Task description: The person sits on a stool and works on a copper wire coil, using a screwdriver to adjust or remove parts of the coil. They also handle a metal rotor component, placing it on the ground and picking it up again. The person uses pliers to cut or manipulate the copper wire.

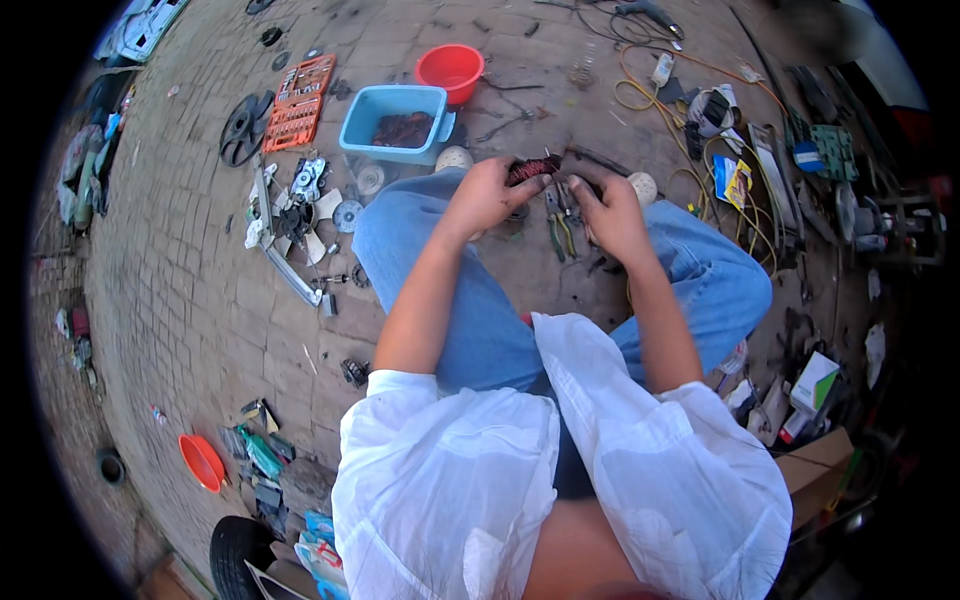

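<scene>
My left hand is closed around a small motor armature with dark reddish copper windings, its thin shaft sticking out. Just to its right, my right hand has its thumb and fingers bent together near the armature's end; what they pinch, if anything, is too small to make out. Below and between both hands, pliers with green handles lie on the ground. A dark bar lies just beyond my right fingers.
Past my left knee stand a light blue basin with dark reddish pieces inside and a red basin. Farther left are an orange tool case and scattered metal parts. Yellow cable, bottles and scrap lie at right.
</scene>
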Available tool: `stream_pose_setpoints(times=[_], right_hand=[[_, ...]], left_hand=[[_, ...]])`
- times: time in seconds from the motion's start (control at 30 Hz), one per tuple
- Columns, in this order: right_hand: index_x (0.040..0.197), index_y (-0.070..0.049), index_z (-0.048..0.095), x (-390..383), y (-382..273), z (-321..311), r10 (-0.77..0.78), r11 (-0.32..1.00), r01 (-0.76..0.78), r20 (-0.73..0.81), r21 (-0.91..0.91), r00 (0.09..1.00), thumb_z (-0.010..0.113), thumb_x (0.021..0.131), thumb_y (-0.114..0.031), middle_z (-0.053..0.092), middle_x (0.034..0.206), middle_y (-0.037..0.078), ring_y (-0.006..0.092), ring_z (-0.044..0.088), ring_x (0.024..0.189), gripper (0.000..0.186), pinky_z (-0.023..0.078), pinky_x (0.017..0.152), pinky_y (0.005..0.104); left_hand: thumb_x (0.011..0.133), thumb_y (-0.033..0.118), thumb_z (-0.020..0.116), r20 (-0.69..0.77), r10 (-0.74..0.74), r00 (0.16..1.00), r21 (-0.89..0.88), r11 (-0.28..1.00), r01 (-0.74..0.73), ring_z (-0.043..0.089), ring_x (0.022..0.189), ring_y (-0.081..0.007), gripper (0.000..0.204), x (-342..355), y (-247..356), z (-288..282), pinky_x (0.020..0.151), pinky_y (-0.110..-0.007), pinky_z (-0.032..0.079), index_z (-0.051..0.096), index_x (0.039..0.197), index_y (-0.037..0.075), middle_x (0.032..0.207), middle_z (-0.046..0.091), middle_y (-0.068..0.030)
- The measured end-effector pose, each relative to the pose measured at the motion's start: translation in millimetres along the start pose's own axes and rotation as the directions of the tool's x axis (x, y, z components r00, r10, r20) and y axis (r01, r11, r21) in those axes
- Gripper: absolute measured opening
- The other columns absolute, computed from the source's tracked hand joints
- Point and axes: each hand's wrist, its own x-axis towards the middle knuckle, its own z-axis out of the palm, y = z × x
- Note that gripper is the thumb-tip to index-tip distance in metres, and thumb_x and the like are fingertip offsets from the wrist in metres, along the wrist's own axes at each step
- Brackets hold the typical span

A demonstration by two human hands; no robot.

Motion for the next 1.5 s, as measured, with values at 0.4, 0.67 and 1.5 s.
stream_pose_setpoints(times=[0.4, 0.67, 1.5], right_hand=[[0.099, 0.002, 0.061, -23.3, 7.9, 23.7, 0.015, 0.986, -0.004, -0.064, 0.167, 0.998, 0.058, 0.092, -0.023, 0.059, 0.073, 0.005, 0.0099, 0.052, 0.062, 0.026, 0.042, 0.057, 0.0252], [0.092, -0.005, 0.063, -28.5, 16.4, 35.2, 0.294, 0.648, -0.319, 0.16, 0.692, 0.942, 0.063, 0.089, -0.031, 0.057, 0.074, -0.004, 0.0039, 0.045, 0.061, 0.026, 0.035, 0.053, 0.0213], [0.128, 0.002, 0.04, -7.8, 20.8, 81.0, -0.067, 0.701, 0.257, -0.297, 0.665, 0.952, 0.066, 0.087, -0.032, 0.059, 0.106, 0.011, 0.0136, 0.061, 0.085, 0.059, 0.049, 0.076, 0.0257]], left_hand=[[0.089, 0.042, 0.056, 0.128, -0.152, 0.98, -0.5, 0.843, 0.196, 0.041, 0.055, -0.0055, 0.047, -14.0, 17.0, 0.2, 0.046, -0.022, 0.03, 0.062, 0.106, -0.002, 0.067, 0.052, 0.0023], [0.088, 0.043, 0.056, 0.25, -0.181, 0.951, -0.657, 0.69, 0.304, 0.043, 0.05, -0.0062, 0.045, -14.8, 14.0, -1.1, 0.044, -0.022, 0.03, 0.064, 0.096, 0.0, 0.065, 0.056, -0.0004], [0.093, 0.039, 0.047, 0.38, 0.005, 0.925, -0.923, 0.062, 0.379, 0.046, 0.048, -0.0106, 0.046, -11.2, -8.4, 4.5, 0.029, -0.015, 0.027, 0.055, 0.109, -0.003, 0.084, 0.062, -0.0118]])
